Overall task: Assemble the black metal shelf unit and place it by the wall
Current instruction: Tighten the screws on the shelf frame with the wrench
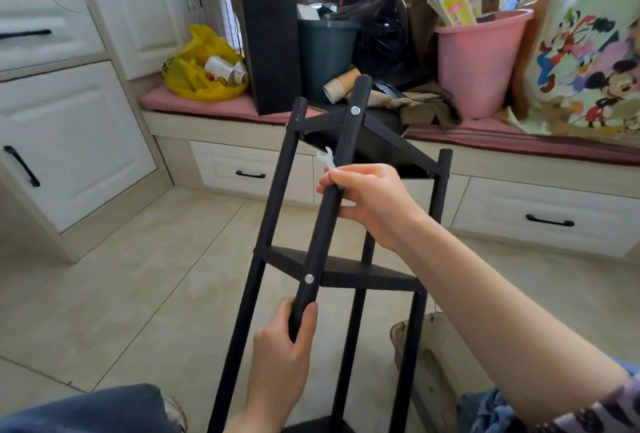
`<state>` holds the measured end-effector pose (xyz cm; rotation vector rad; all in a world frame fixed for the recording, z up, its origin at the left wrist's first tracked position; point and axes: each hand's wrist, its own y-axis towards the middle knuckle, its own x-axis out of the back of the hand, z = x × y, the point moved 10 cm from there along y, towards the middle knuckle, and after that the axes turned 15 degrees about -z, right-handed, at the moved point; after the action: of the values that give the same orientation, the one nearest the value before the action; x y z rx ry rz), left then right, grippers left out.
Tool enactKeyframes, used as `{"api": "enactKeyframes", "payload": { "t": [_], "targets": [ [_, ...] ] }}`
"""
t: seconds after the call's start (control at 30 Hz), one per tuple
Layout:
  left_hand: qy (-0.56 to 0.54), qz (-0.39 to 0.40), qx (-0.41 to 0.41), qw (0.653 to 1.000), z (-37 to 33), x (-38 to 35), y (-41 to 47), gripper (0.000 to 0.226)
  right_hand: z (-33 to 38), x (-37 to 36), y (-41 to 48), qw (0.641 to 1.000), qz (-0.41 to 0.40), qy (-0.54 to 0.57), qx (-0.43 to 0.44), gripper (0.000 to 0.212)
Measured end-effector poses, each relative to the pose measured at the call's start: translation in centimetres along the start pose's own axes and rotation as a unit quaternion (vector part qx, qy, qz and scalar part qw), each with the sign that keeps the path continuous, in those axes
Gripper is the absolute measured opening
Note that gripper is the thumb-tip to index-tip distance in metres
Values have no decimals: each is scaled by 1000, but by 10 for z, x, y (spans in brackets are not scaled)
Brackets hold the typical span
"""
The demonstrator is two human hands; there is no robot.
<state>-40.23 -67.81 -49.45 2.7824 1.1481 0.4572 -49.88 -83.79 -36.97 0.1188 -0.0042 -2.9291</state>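
Observation:
The black metal shelf unit [363,271] lies tilted in front of me, its top end pointing toward the window bench. It has round black posts and two black shelf plates in view, fixed with silver bolts. My left hand [282,356] grips the lower end of the nearest post [341,155]. My right hand [372,202] holds the same post higher up and pinches a small white wrench [326,159] against it. The unit's bottom end is cut off by the frame edge.
A window bench with a pink cushion [214,103] carries a yellow bag [204,67], a black box [272,44], a dark bin [325,54], a paper cup [341,87] and a pink bucket [479,61]. White drawers [547,216] sit below; cabinets [69,141] stand left. A slipper [426,339] lies on the tiled floor.

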Motion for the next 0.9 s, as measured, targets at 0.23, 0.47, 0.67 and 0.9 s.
{"api": "enactKeyframes", "payload": {
  "t": [0.23, 0.47, 0.67, 0.9],
  "targets": [
    [157, -83, -124, 976, -33, 25, 10, 27, 20, -12, -20, 997, 43, -34, 60, 15],
    [62, -96, -112, 987, -81, 21, 34, 30, 33, -27, -44, 981, 69, -114, 140, 17],
    [-73, -86, -47, 993, -98, 8, 52, 25, 46, -36, -62, 968, 102, -144, 180, 20],
    [-94, -56, -66, 992, -105, 7, 69, 9, 53, -15, -54, 987, 44, -67, 140, 26]
  ]
}}
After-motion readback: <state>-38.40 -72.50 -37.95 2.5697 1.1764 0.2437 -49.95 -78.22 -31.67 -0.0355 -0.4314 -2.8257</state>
